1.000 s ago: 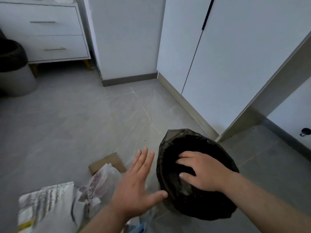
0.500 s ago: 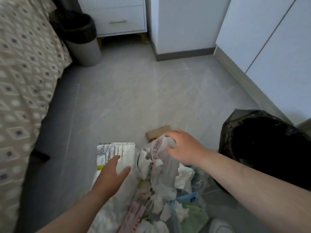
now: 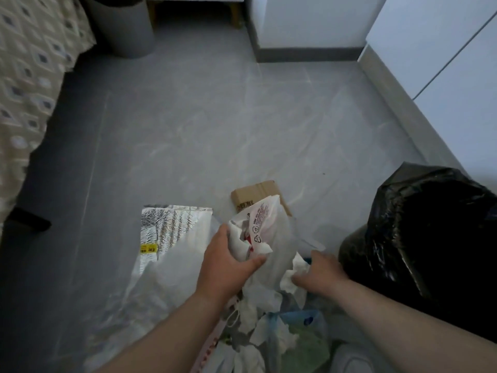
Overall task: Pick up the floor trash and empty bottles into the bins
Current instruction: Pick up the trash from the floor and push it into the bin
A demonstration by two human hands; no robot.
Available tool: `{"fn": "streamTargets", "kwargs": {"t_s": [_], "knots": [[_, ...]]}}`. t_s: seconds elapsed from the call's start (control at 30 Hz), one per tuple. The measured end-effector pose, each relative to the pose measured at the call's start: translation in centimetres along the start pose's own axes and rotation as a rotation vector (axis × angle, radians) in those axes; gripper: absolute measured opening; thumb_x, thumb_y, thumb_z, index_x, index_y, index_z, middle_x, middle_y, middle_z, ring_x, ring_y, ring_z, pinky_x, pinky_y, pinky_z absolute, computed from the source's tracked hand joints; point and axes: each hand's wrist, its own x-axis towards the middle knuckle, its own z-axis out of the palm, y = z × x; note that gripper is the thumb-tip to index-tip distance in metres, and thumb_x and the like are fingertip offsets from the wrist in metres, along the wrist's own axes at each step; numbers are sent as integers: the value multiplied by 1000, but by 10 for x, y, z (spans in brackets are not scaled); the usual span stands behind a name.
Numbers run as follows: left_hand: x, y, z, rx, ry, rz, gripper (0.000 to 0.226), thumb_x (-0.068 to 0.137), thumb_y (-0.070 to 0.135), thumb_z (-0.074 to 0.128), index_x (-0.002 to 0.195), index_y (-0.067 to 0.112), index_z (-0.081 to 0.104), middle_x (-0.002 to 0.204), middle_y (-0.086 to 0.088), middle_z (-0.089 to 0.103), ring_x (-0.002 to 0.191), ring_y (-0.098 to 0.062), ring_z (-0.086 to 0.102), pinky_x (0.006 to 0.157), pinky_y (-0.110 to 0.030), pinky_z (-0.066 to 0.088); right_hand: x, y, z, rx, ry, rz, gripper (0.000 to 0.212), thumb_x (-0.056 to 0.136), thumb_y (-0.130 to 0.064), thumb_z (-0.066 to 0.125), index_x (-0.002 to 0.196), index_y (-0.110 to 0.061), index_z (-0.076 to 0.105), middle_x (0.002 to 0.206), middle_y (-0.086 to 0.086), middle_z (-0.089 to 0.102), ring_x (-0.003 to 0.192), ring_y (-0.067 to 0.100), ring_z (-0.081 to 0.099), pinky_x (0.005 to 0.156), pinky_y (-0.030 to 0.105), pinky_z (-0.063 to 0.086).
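Note:
A heap of floor trash (image 3: 258,327) lies at the bottom centre: crumpled tissues, plastic bags and wrappers. My left hand (image 3: 228,262) grips a white printed plastic bag (image 3: 262,224) at the top of the heap. My right hand (image 3: 320,273) pinches a crumpled white tissue (image 3: 294,273) just right of it. A bin lined with a black bag (image 3: 419,238) stands immediately right of my right hand, its inside dark. No bottle is distinguishable in the heap.
A silver foil bag (image 3: 172,230) and a flat cardboard box (image 3: 255,195) lie on the grey floor beside the heap. A second grey bin (image 3: 123,25) stands far left by a patterned bedspread (image 3: 29,84). White cabinets (image 3: 451,65) run along the right.
The view swung left and down from the black-lined bin to the heap. My left hand moved in and took hold of the printed bag. My right hand dropped lower onto the tissue.

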Motion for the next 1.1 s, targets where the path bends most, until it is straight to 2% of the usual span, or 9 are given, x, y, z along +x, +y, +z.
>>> {"fn": "streamTargets", "kwargs": {"t_s": [0.1,0.17,0.23,0.33,0.47,0.6,0.7,0.87,1.1], "knots": [[6,-4,8,-60,75,-43,46,61,56,76,95,37,51,98,20,58,92,1,59,72,-15,49,4,8,5,-83,-4,-41,47,73,-35,69,115,-17,54,124,9,58,116,28,56,91,31,48],[10,-6,6,-113,59,-83,34,67,50,76,89,41,51,94,20,59,86,3,59,69,-17,48,6,10,4,-109,9,-62,12,77,-29,63,82,-21,55,106,8,66,106,29,62,77,28,48],[12,-9,0,-154,10,-112,32,73,45,75,93,42,50,92,27,55,84,10,54,70,-16,46,8,13,7,-84,-6,-69,23,76,-24,60,58,-20,47,76,4,62,94,30,66,64,27,46],[15,-16,-9,-185,-21,-142,49,73,58,68,113,33,56,108,12,66,99,-8,63,87,-36,54,5,14,9,-9,15,-74,23,73,-46,64,79,-24,58,95,4,60,98,26,62,79,31,49],[13,-15,-18,-304,3,-182,4,89,34,61,91,36,59,97,7,68,92,-14,65,81,-37,55,0,15,24,17,-102,-7,101,52,-70,71,135,-22,41,136,6,41,123,25,47,101,34,43],[13,-16,-23,-356,1,-192,7,90,27,61,96,29,64,96,1,71,92,-19,68,84,-43,56,-8,17,50,-82,-81,-31,61,68,-51,73,116,-22,50,131,9,38,121,30,44,97,32,42],[14,-17,-26,-377,-8,-182,15,89,29,62,104,30,64,102,0,71,96,-19,68,88,-47,55,-10,17,55,-18,14,-80,14,79,-26,62,77,-20,49,114,11,51,108,32,55,83,29,44],[18,-14,-35,-402,48,-139,12,91,24,59,99,31,65,100,2,71,93,-18,68,83,-42,56,-2,19,36,154,35,-171,27,80,-8,50,63,-25,39,74,-6,52,83,21,56,62,25,40],[25,-8,-55,-421,180,-71,13,92,22,58,99,29,66,95,1,69,86,-18,66,74,-41,55,2,6,3,374,33,-188,12,77,-4,58,69,-12,64,71,0,62,73,15,58,59,23,42]]}}
